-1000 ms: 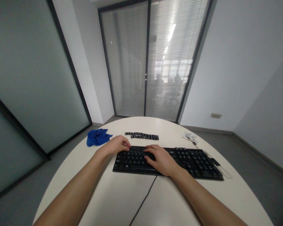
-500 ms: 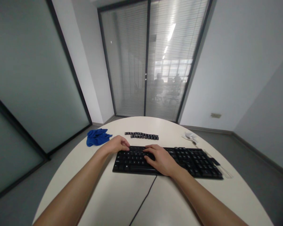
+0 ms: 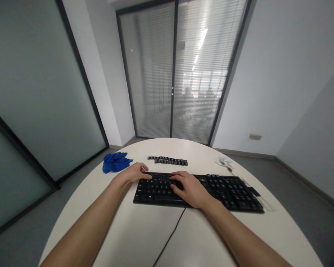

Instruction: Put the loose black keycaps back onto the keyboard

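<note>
A black keyboard (image 3: 161,198) lies across the table in front of me, some of its keys hidden under my right hand. My left hand (image 3: 134,172) is at its far left corner, the thumb touching the top edge and the fingers apart from it, with nothing visible between them. Spread over the middle of the keys is my right hand (image 3: 191,188), its thumb and index finger stretched to the left. Beyond the keyboard, loose black keycaps (image 3: 169,161) lie in two rows.
A crumpled blue cloth (image 3: 117,162) lies on the round white table (image 3: 128,233) at the left. A white bundle (image 3: 224,161) and a thin wire tool (image 3: 267,204) are on the right. The keyboard's black cable (image 3: 171,234) runs toward me.
My left thumb and fingers have spread apart, and the hand has shifted slightly left at the keyboard's corner. My right hand looks the same as before.
</note>
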### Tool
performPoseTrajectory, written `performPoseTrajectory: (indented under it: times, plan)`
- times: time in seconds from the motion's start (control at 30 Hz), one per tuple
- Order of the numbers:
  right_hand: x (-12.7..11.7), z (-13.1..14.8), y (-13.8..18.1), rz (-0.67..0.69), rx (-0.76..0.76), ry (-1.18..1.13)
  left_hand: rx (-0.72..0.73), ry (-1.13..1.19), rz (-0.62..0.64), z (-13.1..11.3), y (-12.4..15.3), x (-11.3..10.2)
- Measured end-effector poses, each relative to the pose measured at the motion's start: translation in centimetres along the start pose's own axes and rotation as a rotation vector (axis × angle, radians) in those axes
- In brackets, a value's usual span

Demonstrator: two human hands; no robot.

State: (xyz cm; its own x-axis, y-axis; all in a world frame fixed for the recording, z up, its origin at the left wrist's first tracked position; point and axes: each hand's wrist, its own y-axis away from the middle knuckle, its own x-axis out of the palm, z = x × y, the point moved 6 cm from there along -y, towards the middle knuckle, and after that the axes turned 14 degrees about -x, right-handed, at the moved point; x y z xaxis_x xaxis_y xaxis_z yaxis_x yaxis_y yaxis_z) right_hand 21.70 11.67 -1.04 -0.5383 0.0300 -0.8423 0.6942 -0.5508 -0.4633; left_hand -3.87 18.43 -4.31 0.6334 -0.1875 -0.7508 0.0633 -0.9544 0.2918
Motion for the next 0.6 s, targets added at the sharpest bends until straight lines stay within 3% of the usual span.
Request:
performPoseTrajectory:
  times: [0.33, 0.6]
  plan:
    - [0.1, -0.1, 0.0, 0.006, 0.001, -0.001, -0.012, 0.0, 0.05, -0.6, 0.4, 0.2]
    - [0.1, -0.1, 0.1, 0.002, 0.006, -0.009, 0.032, -0.049, 0.19, -1.5, 2.2, -0.6]
